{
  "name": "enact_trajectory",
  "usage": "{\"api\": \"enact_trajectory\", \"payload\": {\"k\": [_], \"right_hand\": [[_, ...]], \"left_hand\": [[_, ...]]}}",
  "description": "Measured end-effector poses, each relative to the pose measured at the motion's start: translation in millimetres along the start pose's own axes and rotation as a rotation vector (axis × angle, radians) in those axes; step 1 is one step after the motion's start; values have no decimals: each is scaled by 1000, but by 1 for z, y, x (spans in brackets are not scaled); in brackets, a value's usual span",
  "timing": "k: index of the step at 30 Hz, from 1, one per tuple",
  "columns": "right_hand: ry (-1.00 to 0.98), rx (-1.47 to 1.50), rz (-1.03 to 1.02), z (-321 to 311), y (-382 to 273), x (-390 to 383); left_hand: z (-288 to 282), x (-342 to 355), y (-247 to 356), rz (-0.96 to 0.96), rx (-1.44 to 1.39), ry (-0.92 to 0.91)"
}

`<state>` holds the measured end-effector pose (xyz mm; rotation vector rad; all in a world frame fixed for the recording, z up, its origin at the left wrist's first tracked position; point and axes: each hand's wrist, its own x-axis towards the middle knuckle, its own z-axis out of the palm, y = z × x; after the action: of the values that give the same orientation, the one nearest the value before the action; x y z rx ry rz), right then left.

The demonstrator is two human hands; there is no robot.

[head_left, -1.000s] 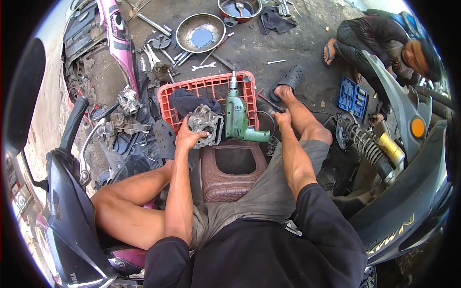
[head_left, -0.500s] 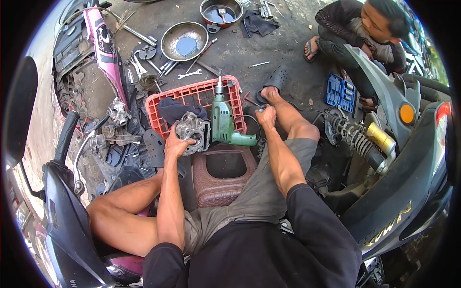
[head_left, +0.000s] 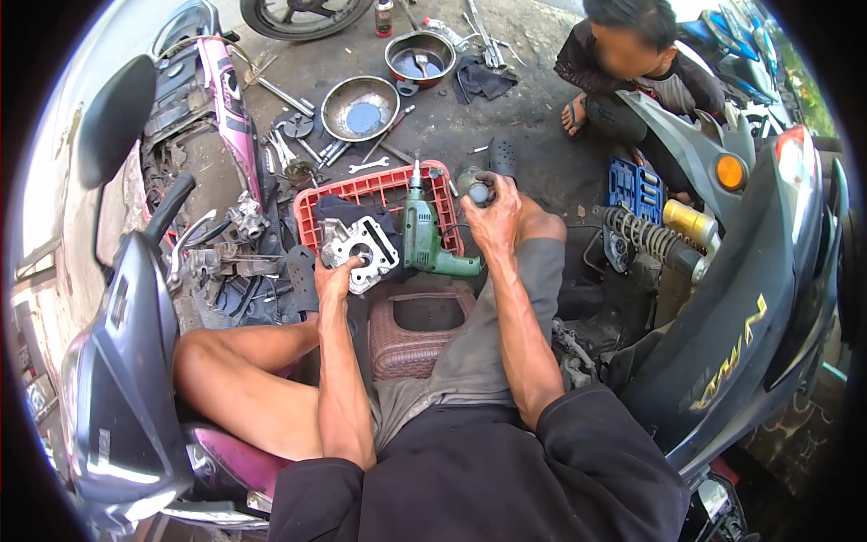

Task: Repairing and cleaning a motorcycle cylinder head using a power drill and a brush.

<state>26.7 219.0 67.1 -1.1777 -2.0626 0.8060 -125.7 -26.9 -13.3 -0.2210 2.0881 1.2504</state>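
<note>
My left hand (head_left: 334, 278) grips a silvery engine cylinder head (head_left: 375, 246) by its lower left side, thumb at an opening. Its flat, machined face with a large round hole and a long slot is turned up toward me. Over my right knee, my right hand (head_left: 497, 219) has its fingers curled round a small grey object with a round end (head_left: 479, 192); its kind is unclear. Between my hands, a green power drill (head_left: 426, 226) lies on an upturned-looking red plastic crate (head_left: 307, 237), chuck pointing away. A dark cloth (head_left: 336, 210) lies behind the cylinder head.
A brown woven-pattern stool (head_left: 406, 354) stands between my legs. Beyond the crate are a wrench (head_left: 368, 165), a metal pan (head_left: 327, 110) and a second pan (head_left: 397, 72). Motorbike bodywork (head_left: 126, 388) flanks me. A person (head_left: 591, 68) squats near a blue socket case (head_left: 623, 194).
My left hand has turned the cylinder head so its flat face shows. My right hand has risen from beside the crate, bringing the small round-ended object into sight. The view has shifted.
</note>
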Motion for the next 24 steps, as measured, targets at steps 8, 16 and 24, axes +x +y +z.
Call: {"api": "enact_trajectory", "payload": {"k": [8,16,24], "right_hand": [[-180,191,-39,-28,-58,-35],[-263,183,-206,18,-72,-102],[-291,46,-287,43,-81,-123]], "left_hand": [[-40,-69,68,174,-369,66],[-61,-119,73,246,-605,16],[-66,-132,68,212,-640,-67]]}}
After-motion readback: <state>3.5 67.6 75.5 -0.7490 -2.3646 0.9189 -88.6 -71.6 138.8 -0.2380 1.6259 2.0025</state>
